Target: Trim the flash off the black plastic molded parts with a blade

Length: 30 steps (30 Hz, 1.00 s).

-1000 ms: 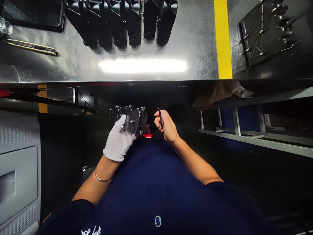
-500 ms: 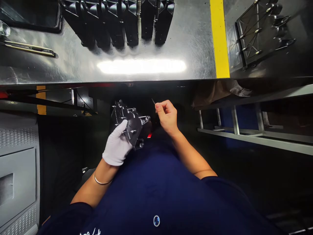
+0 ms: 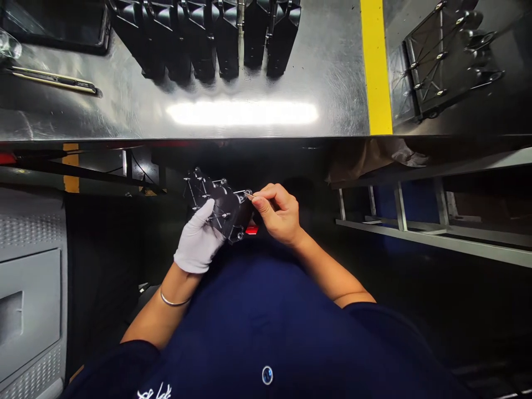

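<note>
My left hand, in a white glove, is closed around a black moulded housing with ribs and small metal-looking inserts. The thumb presses on its top face, and the other fingers are mostly hidden beneath it. My bare right hand pinches a thin pointed blade between thumb and forefinger. Its tip is at the lug on the housing's upper right corner; whether it touches cannot be made out. The rest of the blade's handle is hidden in the hand. Both hands are in front of my dark blue shirt, below the table edge.
Across the metal table stands a row of black housings. A utility knife and a dark tray-like object lie at the left. Beyond the yellow tape is another ribbed black part. A metal frame stands lower right, a grey plastic case left.
My right hand first rose and turned, then came down and left, bringing the blade to the housing's corner. My left hand tilted the housing and keeps hold of it.
</note>
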{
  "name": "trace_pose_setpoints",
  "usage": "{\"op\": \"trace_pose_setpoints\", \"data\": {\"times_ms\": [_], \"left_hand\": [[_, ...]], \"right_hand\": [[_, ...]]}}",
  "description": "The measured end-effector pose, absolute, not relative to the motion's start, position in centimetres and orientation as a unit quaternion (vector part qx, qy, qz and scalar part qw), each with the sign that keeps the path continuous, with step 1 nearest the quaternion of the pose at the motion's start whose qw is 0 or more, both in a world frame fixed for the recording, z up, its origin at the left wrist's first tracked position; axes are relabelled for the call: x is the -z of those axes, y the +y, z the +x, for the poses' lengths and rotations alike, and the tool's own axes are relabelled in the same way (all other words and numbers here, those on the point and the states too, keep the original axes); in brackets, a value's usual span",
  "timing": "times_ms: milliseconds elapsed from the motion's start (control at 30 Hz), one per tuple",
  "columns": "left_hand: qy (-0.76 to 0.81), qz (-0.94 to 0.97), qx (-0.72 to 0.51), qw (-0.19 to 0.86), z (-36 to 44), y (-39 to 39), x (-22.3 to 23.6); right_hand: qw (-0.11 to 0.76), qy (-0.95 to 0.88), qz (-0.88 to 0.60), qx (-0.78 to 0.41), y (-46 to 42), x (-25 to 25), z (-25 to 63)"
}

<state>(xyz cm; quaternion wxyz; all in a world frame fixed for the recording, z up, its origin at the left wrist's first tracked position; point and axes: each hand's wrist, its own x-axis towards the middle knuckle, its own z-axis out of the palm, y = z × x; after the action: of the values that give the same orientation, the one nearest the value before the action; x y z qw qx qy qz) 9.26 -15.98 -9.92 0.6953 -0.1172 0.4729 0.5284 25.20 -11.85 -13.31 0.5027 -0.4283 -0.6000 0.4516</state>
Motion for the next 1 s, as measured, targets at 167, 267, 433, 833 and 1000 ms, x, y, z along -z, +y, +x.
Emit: {"op": "trace_pose_setpoints", "data": {"times_ms": [167,267,433,833,1000], "left_hand": [[0.47,-0.039,-0.463,0.751,8.7,-17.5,9.4],[0.442,0.068,-0.475,0.758,8.2,-18.0,9.4],[0.437,0.199,-0.482,0.733,6.2,-17.6,10.2],[0.401,0.207,-0.44,0.777,6.6,-17.6,10.9],[0.431,0.161,-0.458,0.761,7.0,-17.6,10.7]], "right_hand": [[0.458,-0.561,-0.5,-0.475,-10.8,14.1,25.6],[0.386,-0.613,-0.444,-0.527,-10.8,13.2,26.7],[0.357,-0.781,-0.26,-0.442,-11.3,11.1,28.4],[0.293,-0.882,-0.108,-0.354,-11.3,9.7,29.0],[0.327,-0.876,-0.16,-0.317,-11.0,10.1,29.0]]}}
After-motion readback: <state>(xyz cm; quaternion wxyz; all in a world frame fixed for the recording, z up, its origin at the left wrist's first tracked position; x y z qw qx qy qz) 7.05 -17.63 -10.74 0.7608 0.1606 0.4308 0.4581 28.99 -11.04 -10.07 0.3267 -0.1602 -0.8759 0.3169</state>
